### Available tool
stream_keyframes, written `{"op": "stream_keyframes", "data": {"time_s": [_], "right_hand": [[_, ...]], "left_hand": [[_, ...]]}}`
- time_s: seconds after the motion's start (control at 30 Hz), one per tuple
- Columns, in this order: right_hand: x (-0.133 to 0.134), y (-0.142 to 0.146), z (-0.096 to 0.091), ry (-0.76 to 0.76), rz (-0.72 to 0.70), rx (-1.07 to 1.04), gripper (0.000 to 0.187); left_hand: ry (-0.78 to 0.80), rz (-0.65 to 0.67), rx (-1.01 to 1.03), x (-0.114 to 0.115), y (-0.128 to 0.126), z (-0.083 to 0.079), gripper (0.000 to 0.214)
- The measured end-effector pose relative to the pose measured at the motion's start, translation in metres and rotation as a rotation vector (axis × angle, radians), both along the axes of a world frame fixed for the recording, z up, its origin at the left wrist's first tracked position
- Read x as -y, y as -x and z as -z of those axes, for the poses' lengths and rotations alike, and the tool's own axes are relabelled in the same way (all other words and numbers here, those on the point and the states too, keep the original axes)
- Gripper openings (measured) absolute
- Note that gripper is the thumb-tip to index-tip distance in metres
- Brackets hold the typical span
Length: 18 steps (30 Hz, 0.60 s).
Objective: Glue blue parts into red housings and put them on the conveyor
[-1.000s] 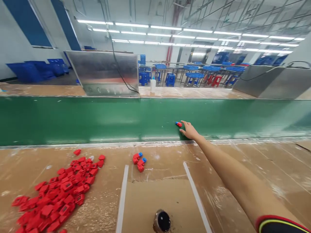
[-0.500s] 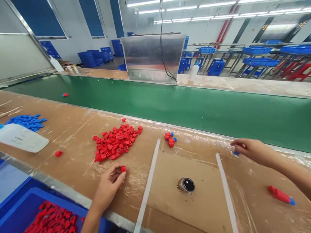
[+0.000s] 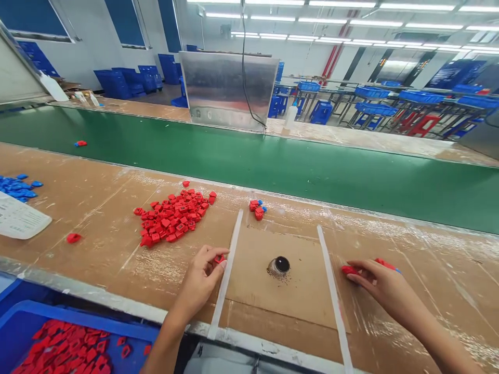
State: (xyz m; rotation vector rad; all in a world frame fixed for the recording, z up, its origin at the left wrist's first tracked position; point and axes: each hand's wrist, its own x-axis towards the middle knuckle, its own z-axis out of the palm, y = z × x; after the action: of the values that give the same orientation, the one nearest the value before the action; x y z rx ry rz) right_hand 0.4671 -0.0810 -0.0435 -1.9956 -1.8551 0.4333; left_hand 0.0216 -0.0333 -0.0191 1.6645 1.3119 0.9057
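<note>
body: person | left hand (image 3: 197, 284), right hand (image 3: 384, 285) ungloved | bare forearms (image 3: 168, 335) | short fingernails (image 3: 223, 264)

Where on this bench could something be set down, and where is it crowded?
Bare board lies right of the right hand, and between the red pile and the blue pieces. Crowded: the pile itself and the blue bin.

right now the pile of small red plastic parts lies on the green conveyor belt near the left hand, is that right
No: the head view shows the red pile on the brown bench top, not the green conveyor belt; the left hand is near it.
</note>
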Motion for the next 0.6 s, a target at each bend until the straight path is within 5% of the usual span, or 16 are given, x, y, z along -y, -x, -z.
{"op": "stream_keyframes", "data": {"time_s": [0.23,0.6], "right_hand": [[0.029,0.014,0.011,-0.178,-0.003,0.021,0.048],[0.033,0.035,-0.012,-0.035,0.040,-0.242,0.042]], "left_hand": [[-0.081,0.138,-0.044,0.009,-0.031,-0.001,0.034],[0.152,0.155,0.191,0.027,-0.058,0.010,0.014]]}}
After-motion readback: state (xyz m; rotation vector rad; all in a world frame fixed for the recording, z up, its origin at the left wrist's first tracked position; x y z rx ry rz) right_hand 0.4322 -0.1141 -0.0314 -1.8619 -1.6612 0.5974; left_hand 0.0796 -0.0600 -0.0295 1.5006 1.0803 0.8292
